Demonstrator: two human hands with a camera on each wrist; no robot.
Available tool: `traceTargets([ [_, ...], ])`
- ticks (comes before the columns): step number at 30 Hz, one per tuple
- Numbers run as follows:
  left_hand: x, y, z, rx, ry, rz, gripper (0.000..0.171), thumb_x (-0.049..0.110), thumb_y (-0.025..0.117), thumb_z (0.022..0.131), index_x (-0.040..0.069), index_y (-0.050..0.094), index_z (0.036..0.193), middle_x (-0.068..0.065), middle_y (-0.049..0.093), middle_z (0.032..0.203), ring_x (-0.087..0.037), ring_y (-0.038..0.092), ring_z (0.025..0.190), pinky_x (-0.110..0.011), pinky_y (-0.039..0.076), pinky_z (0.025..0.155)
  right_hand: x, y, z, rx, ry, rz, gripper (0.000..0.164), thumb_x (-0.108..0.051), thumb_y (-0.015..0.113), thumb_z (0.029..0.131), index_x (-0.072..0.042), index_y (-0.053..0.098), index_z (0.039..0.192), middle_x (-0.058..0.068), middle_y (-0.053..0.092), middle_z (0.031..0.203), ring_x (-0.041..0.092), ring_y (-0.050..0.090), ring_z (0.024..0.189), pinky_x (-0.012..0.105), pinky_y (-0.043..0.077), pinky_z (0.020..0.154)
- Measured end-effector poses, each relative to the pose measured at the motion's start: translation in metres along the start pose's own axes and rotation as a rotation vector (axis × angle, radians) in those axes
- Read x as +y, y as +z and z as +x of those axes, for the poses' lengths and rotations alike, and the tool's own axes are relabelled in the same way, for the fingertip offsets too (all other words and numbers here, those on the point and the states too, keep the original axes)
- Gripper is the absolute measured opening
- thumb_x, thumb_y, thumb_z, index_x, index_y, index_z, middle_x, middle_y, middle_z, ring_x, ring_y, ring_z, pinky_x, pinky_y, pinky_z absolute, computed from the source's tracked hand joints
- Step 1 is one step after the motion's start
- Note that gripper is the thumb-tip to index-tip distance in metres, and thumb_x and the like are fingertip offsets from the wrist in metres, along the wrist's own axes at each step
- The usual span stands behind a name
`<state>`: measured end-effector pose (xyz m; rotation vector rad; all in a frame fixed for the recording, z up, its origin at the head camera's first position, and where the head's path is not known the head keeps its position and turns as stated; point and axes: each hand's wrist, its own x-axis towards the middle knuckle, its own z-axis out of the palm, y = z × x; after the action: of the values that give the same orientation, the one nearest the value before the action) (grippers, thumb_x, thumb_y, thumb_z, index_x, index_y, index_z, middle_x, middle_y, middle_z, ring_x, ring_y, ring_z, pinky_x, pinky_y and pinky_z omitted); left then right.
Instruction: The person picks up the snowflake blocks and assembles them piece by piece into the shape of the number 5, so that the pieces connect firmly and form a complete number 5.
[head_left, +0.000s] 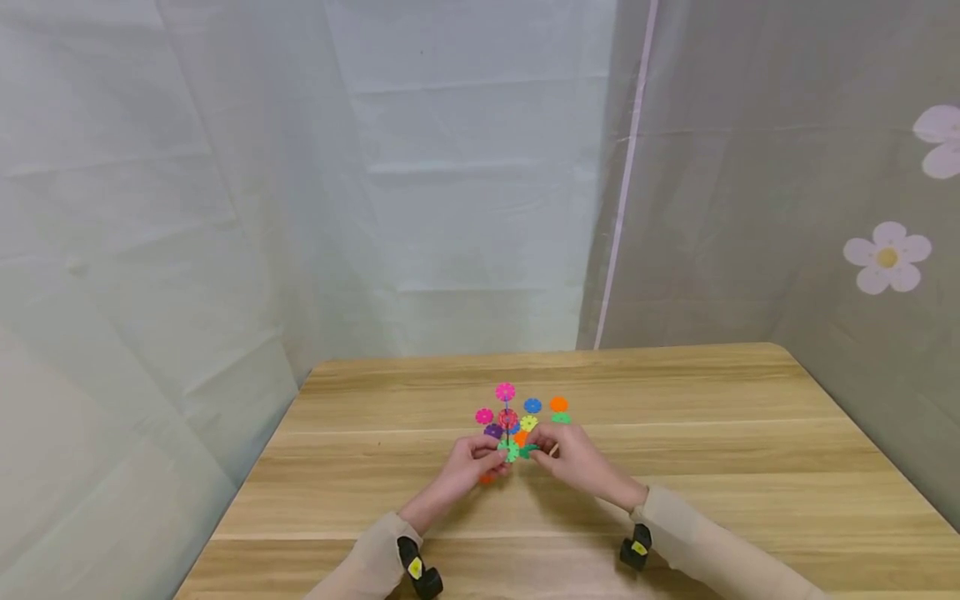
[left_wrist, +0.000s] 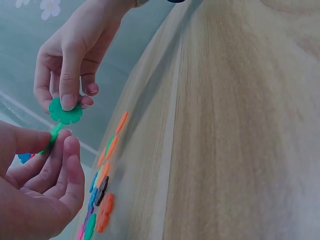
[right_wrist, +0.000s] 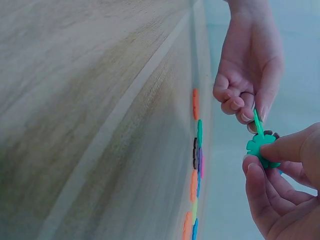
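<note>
A chain of interlocking plastic snowflake discs stands above the table, with a pink disc [head_left: 506,391] on top and a red disc [head_left: 507,418] further down. At its lower end is a light green disc [head_left: 512,452], pinched between thumb and fingers of my left hand [head_left: 467,465]. My right hand [head_left: 576,458] pinches a darker green disc [left_wrist: 65,112] by its face. In the left wrist view the two green discs meet edge to edge, roughly at right angles. How deep their slots engage cannot be made out.
Loose discs lie on the wooden table [head_left: 360,500] behind and below my hands: a blue disc [head_left: 532,406], an orange disc [head_left: 558,404], a purple disc [head_left: 492,431], a yellow disc [head_left: 528,422] and several others. Pale curtains [head_left: 480,208] hang beyond the table.
</note>
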<state>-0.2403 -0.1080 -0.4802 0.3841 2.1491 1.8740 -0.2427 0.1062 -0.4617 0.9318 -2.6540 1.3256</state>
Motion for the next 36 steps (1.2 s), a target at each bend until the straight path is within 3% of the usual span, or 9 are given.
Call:
traceTargets([
  [18,-0.001,0.003,-0.001,-0.011,-0.006,-0.025,0.024,0.005,0.057,0.095,-0.016,0.059,0.107,-0.023,0.071,0.092,-0.008,0.066,0.074,-0.033,0.059,0.076,0.001,0.002,-0.001,0.012,-0.032,-0.014,0.008,-0.002,0.069,0.086,-0.008,0.069,0.091,0.004,0.071,0.084,0.003,0.061,0.072,0.017,0.054,0.064],
  [23,0.0,0.004,-0.002,-0.012,-0.006,-0.024,0.024,0.006,0.056,0.096,-0.015,0.059,0.107,-0.026,0.071,0.093,-0.009,0.068,0.074,-0.033,0.059,0.076,0.003,0.002,-0.002,0.013,-0.067,0.007,0.009,-0.001,0.068,0.086,-0.006,0.069,0.093,0.011,0.072,0.089,0.007,0.065,0.077,0.018,0.055,0.067],
  [29,0.004,0.007,-0.003,-0.037,0.006,-0.059,0.027,0.007,0.054,0.098,-0.017,0.058,0.109,-0.03,0.069,0.096,-0.009,0.069,0.076,-0.036,0.059,0.079,0.002,0.001,-0.004,0.042,-0.067,0.022,0.007,0.0,0.068,0.087,-0.008,0.069,0.087,0.006,0.073,0.085,0.01,0.068,0.078,0.016,0.055,0.069],
  [36,0.01,0.012,-0.005,0.006,0.014,-0.079,0.023,0.003,0.055,0.096,-0.018,0.058,0.106,-0.032,0.069,0.093,-0.009,0.07,0.072,-0.04,0.059,0.077,0.001,0.002,-0.006,0.074,-0.108,0.043,0.011,0.007,0.067,0.084,-0.004,0.065,0.082,0.007,0.072,0.08,0.014,0.07,0.074,0.015,0.055,0.066],
])
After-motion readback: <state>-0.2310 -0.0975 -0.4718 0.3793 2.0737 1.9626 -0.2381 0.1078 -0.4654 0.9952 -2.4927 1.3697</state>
